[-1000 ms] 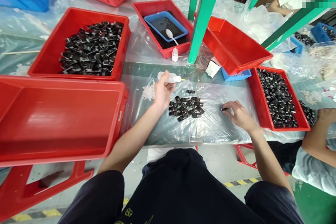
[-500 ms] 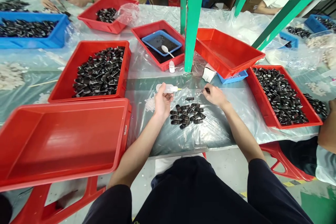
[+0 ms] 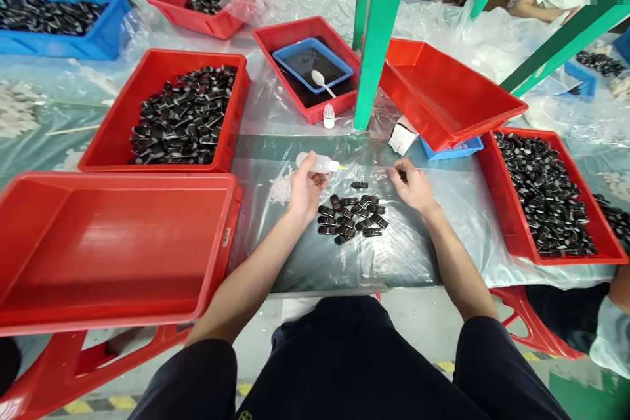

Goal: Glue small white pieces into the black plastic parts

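Note:
My left hand (image 3: pixel 306 191) is closed around a white squeeze bottle (image 3: pixel 319 163), whose thin yellow nozzle points right. My right hand (image 3: pixel 413 188) is closed on a small black part (image 3: pixel 402 176), mostly hidden by the fingers. Between the hands one black clip-like piece (image 3: pixel 359 185) lies apart on the plastic-covered table. Just below it is a loose cluster of similar black pieces (image 3: pixel 346 213). Small white bits (image 3: pixel 281 189) are heaped left of my left hand, and a few more white bits (image 3: pixel 378 177) lie near my right hand.
Red bins of black pieces stand left (image 3: pixel 184 118) and right (image 3: pixel 546 197). An empty red bin (image 3: pixel 118 243) juts over the near left edge. A green post (image 3: pixel 378 46) rises behind a small dropper bottle (image 3: pixel 329 117) and a white box (image 3: pixel 402 138). Co-workers sit around the table.
The view has shifted and tilted down slightly. My right hand has moved a little right, away from the nozzle, still gripping the black part. My left hand keeps the bottle nearly in place.

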`<action>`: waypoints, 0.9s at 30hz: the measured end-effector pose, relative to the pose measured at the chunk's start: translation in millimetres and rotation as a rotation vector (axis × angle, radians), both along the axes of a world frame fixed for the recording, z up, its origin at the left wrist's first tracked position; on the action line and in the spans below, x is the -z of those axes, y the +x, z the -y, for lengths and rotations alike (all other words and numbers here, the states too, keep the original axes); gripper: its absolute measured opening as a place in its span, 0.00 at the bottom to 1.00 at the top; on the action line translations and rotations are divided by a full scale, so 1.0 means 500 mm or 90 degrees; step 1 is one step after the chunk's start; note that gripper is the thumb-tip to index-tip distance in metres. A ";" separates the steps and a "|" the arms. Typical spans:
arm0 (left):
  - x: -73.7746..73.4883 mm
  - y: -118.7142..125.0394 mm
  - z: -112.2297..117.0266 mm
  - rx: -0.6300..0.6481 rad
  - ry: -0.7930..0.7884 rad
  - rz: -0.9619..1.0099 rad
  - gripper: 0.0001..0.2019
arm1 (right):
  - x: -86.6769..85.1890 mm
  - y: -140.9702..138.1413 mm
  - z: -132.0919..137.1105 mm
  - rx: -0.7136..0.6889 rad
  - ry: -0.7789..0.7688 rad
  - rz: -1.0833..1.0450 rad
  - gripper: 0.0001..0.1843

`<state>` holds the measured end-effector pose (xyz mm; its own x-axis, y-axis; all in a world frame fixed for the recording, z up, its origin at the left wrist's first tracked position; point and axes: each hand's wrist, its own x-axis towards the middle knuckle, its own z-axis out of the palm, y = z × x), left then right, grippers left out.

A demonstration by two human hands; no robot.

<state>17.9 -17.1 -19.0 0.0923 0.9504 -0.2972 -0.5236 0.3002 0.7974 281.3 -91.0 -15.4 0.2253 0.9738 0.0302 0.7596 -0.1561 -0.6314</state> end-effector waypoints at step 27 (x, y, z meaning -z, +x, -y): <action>0.001 0.011 0.019 0.021 0.087 -0.077 0.29 | 0.018 -0.081 0.028 -0.241 0.055 -0.467 0.30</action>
